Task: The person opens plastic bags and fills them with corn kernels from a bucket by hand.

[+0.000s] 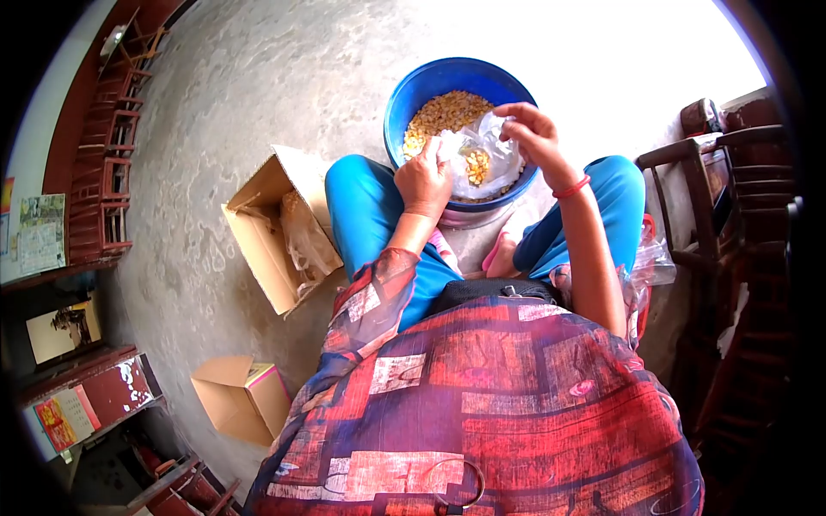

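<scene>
A clear plastic bag (495, 176) with some yellow pieces inside is held over a round blue tub (397, 116). Many small yellow and tan pieces (452, 110) fill the tub's bottom. My left hand (423, 179) pinches the bag's left edge, its fingers closed. At the bag's upper right is my right hand (535, 138), with a red band on the wrist; its thumb and fingers are bent around the bag's edge.
An open cardboard box (258, 193) holding clear plastic stands left of my knee. A smaller open box (232, 400) lies lower left. Dark wooden chairs (701, 198) are at the right, beside a plastic bag (656, 265). More wooden furniture (107, 172) lines the left wall.
</scene>
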A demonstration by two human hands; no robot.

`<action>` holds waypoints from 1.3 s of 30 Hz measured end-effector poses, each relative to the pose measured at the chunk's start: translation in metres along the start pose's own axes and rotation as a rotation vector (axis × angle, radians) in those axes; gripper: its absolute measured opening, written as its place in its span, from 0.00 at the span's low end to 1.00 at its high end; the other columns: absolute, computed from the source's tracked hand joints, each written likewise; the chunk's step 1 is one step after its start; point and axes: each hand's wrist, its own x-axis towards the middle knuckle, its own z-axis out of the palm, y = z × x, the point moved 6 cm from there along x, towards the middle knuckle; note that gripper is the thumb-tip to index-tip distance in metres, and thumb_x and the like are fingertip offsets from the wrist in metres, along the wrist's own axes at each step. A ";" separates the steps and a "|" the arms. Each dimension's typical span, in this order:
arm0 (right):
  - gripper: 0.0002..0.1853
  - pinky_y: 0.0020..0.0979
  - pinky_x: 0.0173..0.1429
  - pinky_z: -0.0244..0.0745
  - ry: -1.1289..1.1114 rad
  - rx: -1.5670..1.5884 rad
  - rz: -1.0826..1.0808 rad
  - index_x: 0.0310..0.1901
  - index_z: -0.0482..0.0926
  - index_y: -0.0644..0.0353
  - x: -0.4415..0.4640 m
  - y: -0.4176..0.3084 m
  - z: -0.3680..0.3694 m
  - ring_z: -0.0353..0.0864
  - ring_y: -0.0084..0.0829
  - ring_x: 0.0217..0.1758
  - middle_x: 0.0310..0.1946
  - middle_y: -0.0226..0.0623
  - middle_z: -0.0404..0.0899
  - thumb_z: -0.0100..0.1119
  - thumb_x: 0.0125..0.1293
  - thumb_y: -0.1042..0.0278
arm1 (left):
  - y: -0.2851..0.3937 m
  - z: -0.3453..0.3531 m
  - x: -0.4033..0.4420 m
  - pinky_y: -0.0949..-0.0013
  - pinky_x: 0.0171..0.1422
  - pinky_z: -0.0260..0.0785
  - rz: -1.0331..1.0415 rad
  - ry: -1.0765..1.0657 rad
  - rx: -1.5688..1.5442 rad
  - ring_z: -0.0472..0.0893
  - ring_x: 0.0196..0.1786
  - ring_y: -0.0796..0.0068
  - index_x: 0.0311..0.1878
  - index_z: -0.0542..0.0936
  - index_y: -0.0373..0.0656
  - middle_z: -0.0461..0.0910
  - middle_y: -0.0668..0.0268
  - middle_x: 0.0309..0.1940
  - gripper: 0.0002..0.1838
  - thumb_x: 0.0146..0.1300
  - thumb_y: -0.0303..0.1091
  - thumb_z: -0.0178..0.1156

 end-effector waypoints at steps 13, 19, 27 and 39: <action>0.09 0.21 0.45 0.69 0.006 0.116 -0.347 0.41 0.77 0.61 -0.020 -0.082 0.011 0.74 0.18 0.35 0.31 0.28 0.77 0.55 0.60 0.68 | -0.016 0.001 0.003 0.56 0.36 0.70 -0.043 0.034 -0.398 0.78 0.33 0.51 0.42 0.76 0.41 0.78 0.52 0.28 0.12 0.53 0.32 0.53; 0.09 0.20 0.46 0.68 0.008 0.116 -0.419 0.40 0.78 0.61 -0.032 -0.111 0.014 0.73 0.16 0.36 0.31 0.27 0.77 0.55 0.61 0.68 | -0.005 0.001 -0.003 0.56 0.32 0.69 0.038 -0.021 -0.091 0.78 0.28 0.54 0.47 0.75 0.38 0.77 0.53 0.23 0.19 0.52 0.37 0.55; 0.10 0.26 0.45 0.71 0.396 -0.609 -0.371 0.40 0.77 0.54 -0.020 -0.068 -0.010 0.75 0.30 0.41 0.39 0.32 0.74 0.53 0.55 0.73 | 0.004 -0.006 -0.004 0.55 0.28 0.68 0.063 0.019 -0.043 0.77 0.26 0.54 0.41 0.75 0.44 0.77 0.56 0.21 0.13 0.54 0.40 0.54; 0.15 0.41 0.49 0.65 -0.039 -1.237 -0.145 0.39 0.75 0.54 -0.007 0.045 0.019 0.76 0.39 0.41 0.37 0.39 0.75 0.53 0.46 0.66 | 0.003 -0.004 -0.004 0.55 0.27 0.67 0.054 -0.009 0.026 0.77 0.25 0.54 0.38 0.74 0.47 0.76 0.57 0.19 0.11 0.50 0.35 0.56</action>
